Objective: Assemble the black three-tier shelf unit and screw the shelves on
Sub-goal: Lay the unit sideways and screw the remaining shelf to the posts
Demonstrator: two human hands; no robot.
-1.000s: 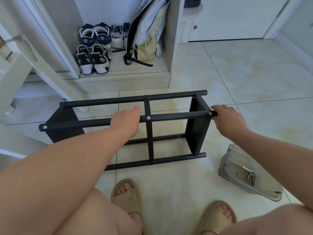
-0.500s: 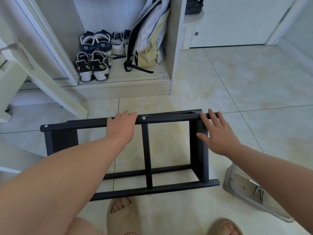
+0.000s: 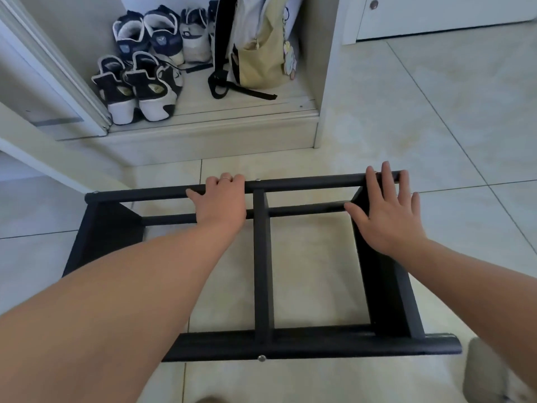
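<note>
Compared with half a second earlier, the black shelf frame has tipped further toward the camera and fills more of the view. It lies on the pale tiled floor in front of an open closet, matte black, with round rails, a flat centre strut and solid end panels. The left hand grips the far rail with its fingers curled over, the right hand rests flat with spread fingers on the right end panel, and a silver screw head marks the near strut joint.
</note>
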